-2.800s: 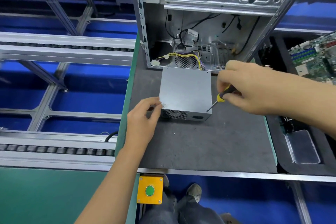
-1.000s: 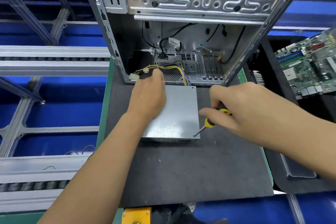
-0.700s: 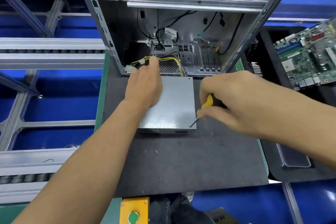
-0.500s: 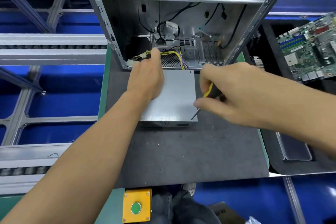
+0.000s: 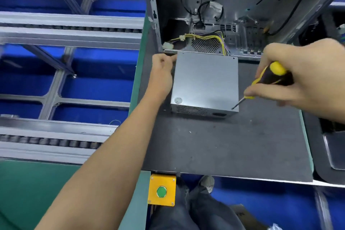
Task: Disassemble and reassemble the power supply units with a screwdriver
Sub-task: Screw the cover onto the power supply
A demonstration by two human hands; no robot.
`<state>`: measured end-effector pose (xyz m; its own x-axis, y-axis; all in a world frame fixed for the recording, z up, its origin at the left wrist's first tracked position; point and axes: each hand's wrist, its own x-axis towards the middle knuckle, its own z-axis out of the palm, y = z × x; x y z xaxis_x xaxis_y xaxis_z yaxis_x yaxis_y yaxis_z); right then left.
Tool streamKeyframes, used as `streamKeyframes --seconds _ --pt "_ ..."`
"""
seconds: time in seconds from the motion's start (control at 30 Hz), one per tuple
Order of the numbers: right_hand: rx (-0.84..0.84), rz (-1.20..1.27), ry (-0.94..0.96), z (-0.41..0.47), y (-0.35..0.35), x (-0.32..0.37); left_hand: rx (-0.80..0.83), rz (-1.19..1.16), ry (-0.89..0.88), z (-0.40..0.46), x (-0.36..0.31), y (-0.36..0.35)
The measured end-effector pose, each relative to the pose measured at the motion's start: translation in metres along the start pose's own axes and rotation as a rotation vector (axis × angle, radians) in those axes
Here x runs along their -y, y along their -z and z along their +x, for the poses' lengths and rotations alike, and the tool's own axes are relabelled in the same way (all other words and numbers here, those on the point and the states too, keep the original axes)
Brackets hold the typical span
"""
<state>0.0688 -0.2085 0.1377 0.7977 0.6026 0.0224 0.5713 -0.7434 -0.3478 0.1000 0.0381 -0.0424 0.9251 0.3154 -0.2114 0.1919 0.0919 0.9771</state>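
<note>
A: Where's your PSU (image 5: 205, 82) sitting?

B: On the dark mat (image 5: 224, 145), its far edge right up against the open case (image 5: 242, 15). The vented face looks toward you, and the yellow wires (image 5: 205, 36) run from its far side into the case.

A: And your left hand (image 5: 162, 73)?

B: It's at the PSU's far-left corner, fingers curled. The fingertips sit by the corner's edge, but I can't tell whether they pinch something small or only touch the metal.

A: Your right hand (image 5: 302, 80)?

B: It's wrapped around the screwdriver (image 5: 268, 80), black and yellow handle in your palm, index finger laid along the lower part. The shaft slants down and left, and the tip sits on the PSU's top at its near-right corner.

A: Anything else around the PSU?

B: A yellow box with a green button (image 5: 161, 191) is mounted below the mat's near edge, nearer you than the PSU. A grey tray (image 5: 336, 151) lies well to the PSU's right. Roller rails (image 5: 65, 30) run off to its left.
</note>
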Motion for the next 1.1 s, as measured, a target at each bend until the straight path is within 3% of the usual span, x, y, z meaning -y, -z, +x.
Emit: streamKeyframes --seconds 0.13,0.4,0.5,0.67,0.87,1.1 --pt "-0.124 -0.145 0.034 0.002 -0.017 0.006 -0.049 -0.087 0.006 0.003 0.004 -0.009" --pt "-0.193 0.092 -0.103 0.0 -0.014 -0.007 -0.055 -0.183 0.014 0.004 0.003 -0.014" --pt "-0.167 -0.027 -0.128 -0.003 -0.011 -0.021 -0.079 -0.192 0.018 0.006 0.005 -0.015" --pt "-0.006 0.03 -0.024 -0.003 0.003 -0.025 -0.072 -0.15 0.002 0.003 0.005 -0.014" --pt "0.047 -0.137 -0.103 -0.009 0.006 -0.029 -0.072 -0.095 -0.016 -0.002 0.003 -0.01" --pt "0.081 -0.193 0.032 -0.005 0.018 -0.005 -0.129 -0.039 -0.083 -0.01 0.0 0.003"
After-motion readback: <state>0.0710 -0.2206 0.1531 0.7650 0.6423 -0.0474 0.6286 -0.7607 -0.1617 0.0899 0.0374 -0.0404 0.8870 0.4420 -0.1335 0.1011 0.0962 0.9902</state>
